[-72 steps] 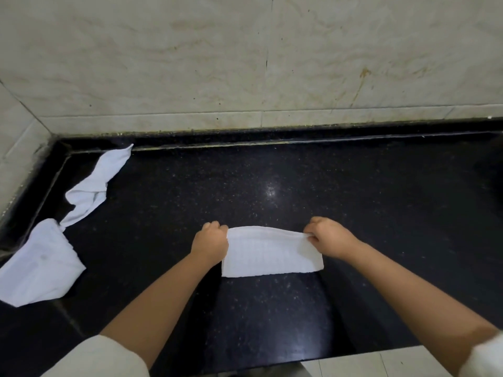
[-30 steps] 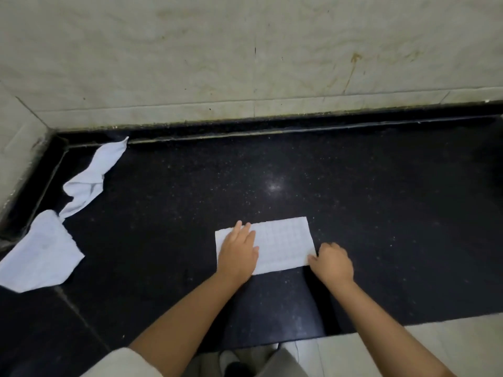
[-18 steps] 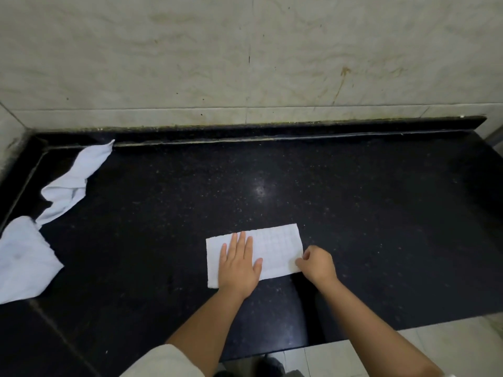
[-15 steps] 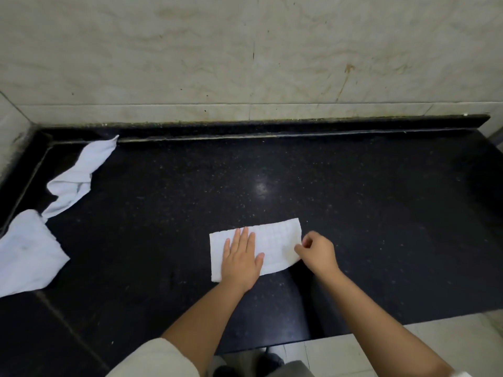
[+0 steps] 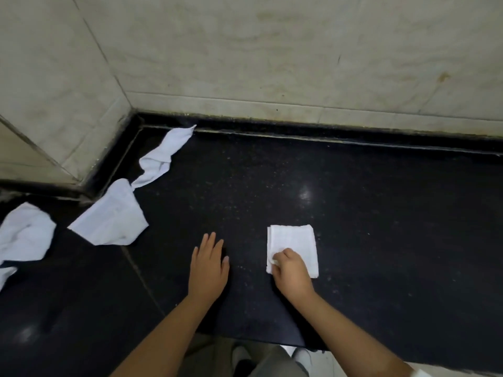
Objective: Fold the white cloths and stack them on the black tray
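Looking down from the head view, the only view given, the folded cloth (image 5: 292,247) lies flat as a small square on the black bench (image 5: 381,219), and it serves as the landmark for everything else. On its near left corner sits the right hand (image 5: 291,270), its grip closed with curled fingers pinching or pressing that corner; which of the two I cannot tell. Left of the folded cloth and apart from it, the left hand (image 5: 208,263) hovers or rests on the bench with straight fingers, its grip open and holding nothing. Far left of the folded cloth, toward the wall corner, lie a twisted cloth (image 5: 163,156), a loosely spread cloth (image 5: 111,220) and, at the frame edge, a crumpled cloth (image 5: 23,236), none folded yet. No black tray shows anywhere, so the stacking spot is unknown from here. The main risk, as I judge it, is the fold springing apart: lifting by one corner alone would let the layers fan out and droop. Dragging the folded cloth across the bench could shear the layers askew. Reaching left for the next cloth while the right hand lets go may also leave the top layer to curl back.
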`<state>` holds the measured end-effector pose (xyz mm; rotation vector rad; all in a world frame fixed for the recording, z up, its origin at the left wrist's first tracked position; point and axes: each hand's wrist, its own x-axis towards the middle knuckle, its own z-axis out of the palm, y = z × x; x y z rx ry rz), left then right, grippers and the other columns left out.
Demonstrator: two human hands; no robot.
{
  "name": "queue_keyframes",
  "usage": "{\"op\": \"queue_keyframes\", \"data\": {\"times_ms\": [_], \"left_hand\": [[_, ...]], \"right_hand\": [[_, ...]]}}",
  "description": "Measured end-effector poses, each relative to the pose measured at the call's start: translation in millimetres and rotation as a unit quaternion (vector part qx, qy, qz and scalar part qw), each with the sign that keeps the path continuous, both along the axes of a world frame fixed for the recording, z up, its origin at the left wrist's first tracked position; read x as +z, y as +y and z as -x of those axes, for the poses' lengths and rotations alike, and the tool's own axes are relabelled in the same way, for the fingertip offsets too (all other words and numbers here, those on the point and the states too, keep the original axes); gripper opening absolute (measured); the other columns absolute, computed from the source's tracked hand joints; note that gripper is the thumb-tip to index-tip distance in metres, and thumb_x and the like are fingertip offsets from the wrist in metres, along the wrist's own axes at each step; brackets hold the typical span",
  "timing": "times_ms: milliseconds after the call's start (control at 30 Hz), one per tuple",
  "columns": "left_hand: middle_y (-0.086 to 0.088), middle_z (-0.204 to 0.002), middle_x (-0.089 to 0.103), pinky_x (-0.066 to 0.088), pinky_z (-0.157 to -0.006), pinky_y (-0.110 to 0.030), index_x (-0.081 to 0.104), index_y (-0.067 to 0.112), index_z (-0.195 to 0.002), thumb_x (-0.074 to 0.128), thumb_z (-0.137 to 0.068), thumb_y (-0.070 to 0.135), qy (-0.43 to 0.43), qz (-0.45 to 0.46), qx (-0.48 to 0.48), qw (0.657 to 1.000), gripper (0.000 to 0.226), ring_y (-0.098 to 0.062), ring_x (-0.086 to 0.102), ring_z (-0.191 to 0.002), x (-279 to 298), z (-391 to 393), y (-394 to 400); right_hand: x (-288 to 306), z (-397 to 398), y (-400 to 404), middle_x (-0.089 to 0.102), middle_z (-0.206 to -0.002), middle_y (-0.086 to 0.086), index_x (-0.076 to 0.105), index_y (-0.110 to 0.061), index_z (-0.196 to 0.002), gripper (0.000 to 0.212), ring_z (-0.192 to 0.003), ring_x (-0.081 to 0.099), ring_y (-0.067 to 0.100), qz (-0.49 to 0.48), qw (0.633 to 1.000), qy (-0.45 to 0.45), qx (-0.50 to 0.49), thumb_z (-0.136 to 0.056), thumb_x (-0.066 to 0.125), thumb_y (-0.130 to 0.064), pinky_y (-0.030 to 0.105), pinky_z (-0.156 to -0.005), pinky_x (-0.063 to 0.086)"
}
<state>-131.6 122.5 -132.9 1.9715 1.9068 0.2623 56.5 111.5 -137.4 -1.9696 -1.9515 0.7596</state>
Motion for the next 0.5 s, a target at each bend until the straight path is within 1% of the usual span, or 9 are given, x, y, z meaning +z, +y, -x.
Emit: {"op": "queue_keyframes", "data": {"times_ms": [67, 133, 200, 233, 300, 367, 400, 467, 500], "left_hand": [[-0.017, -0.145, 0.04, 0.026, -0.112, -0.046, 0.053, 0.002, -0.127, 0.031, -0.093, 0.032, -0.011, -0.001, 0.0, 1.0, 0.05, -0.032, 0.031, -0.138, -6.4, 6.8, -6.7], [-0.02, -0.135, 0.051, 0.033, -0.104, -0.05, 0.061, 0.001, -0.117, 0.026, -0.086, 0.034, -0.033, 0.003, -0.004, 0.999, 0.058, -0.037, 0.043, -0.13, -11.1, 6.6, -9.5], [-0.019, -0.133, 0.053, 0.034, -0.104, -0.049, 0.063, 0.001, -0.115, 0.026, -0.086, 0.034, -0.044, 0.003, -0.015, 0.999, 0.057, -0.036, 0.045, -0.129, -9.9, 0.8, -10.2], [-0.018, -0.135, 0.052, 0.033, -0.105, -0.047, 0.062, 0.002, -0.116, 0.026, -0.086, 0.035, -0.049, -0.001, -0.026, 0.998, 0.057, -0.034, 0.043, -0.131, -8.3, -3.3, -9.7], [-0.014, -0.141, 0.046, 0.026, -0.11, -0.042, 0.058, 0.004, -0.122, 0.025, -0.088, 0.036, -0.069, -0.007, -0.047, 0.997, 0.058, -0.029, 0.035, -0.136, -7.8, -9.8, -9.2], [-0.013, -0.142, 0.046, 0.024, -0.111, -0.039, 0.058, 0.004, -0.123, 0.025, -0.088, 0.036, -0.084, -0.014, -0.067, 0.994, 0.057, -0.028, 0.034, -0.137, -10.3, -13.8, -8.5], [-0.013, -0.139, 0.049, 0.026, -0.109, -0.04, 0.06, 0.004, -0.121, 0.025, -0.088, 0.035, -0.088, -0.018, -0.078, 0.993, 0.057, -0.028, 0.037, -0.135, -12.7, -14.8, -8.5], [-0.014, -0.131, 0.057, 0.036, -0.103, -0.044, 0.064, 0.004, -0.114, 0.029, -0.086, 0.031, -0.09, -0.016, -0.106, 0.99, 0.052, -0.026, 0.043, -0.13, -16.9, -15.4, -8.4], [-0.014, -0.126, 0.06, 0.042, -0.099, -0.046, 0.066, 0.005, -0.111, 0.032, -0.086, 0.029, -0.089, -0.018, -0.118, 0.989, 0.048, -0.024, 0.046, -0.128, -19.0, -15.3, -8.4]], "right_hand": [[-4.3, -2.4, -1.6, 0.062, -0.086, 0.018, 0.065, 0.005, -0.09, 0.015, -0.081, 0.06, 0.033, -0.011, 1.0, -0.001, 0.019, -0.081, 0.054, 0.002, 0.034, -0.071, 0.049], [-4.6, -7.6, -3.4, 0.064, -0.08, 0.015, 0.068, 0.002, -0.086, 0.014, -0.075, 0.062, 0.03, -0.031, 0.999, -0.009, 0.023, -0.078, 0.056, 0.003, 0.03, -0.067, 0.049], [-2.1, -10.6, -5.2, 0.066, -0.069, 0.006, 0.07, -0.003, -0.079, 0.014, -0.063, 0.064, 0.022, -0.08, 0.997, -0.02, 0.008, -0.068, 0.061, 0.001, 0.018, -0.062, 0.045], [-0.4, -10.5, -5.2, 0.065, -0.067, 0.003, 0.07, -0.005, -0.077, 0.015, -0.059, 0.063, 0.019, -0.111, 0.994, -0.021, 0.001, -0.065, 0.062, -0.001, 0.019, -0.066, 0.043], [-1.3, -7.1, -4.7, 0.066, -0.068, 0.002, 0.07, -0.006, -0.078, 0.016, -0.061, 0.062, 0.017, -0.144, 0.989, -0.02, -0.009, -0.065, 0.063, -0.004, 0.022, -0.072, 0.04], [-4.4, -1.1, -6.1, 0.066, -0.07, 0.002, 0.07, -0.007, -0.078, 0.013, -0.065, 0.059, 0.015, -0.144, 0.989, -0.023, 0.011, -0.068, 0.061, -0.008, 0.022, -0.069, 0.043], [-5.3, 1.7, -7.8, 0.065, -0.071, 0.002, 0.069, -0.008, -0.077, 0.014, -0.065, 0.058, 0.015, -0.126, 0.991, -0.033, 0.034, -0.072, 0.057, -0.011, 0.021, -0.063, 0.047], [-5.0, 1.0, -10.2, 0.065, -0.072, 0.002, 0.068, -0.008, -0.076, 0.024, -0.061, 0.06, 0.018, -0.093, 0.991, -0.053, 0.074, -0.076, 0.046, -0.017, 0.028, -0.053, 0.052], [-2.5, -2.0, -11.2, 0.066, -0.075, 0.003, 0.068, -0.008, -0.079, 0.027, -0.062, 0.062, 0.019, -0.088, 0.991, -0.055, 0.086, -0.075, 0.043, -0.018, 0.026, -0.053, 0.053]]}}
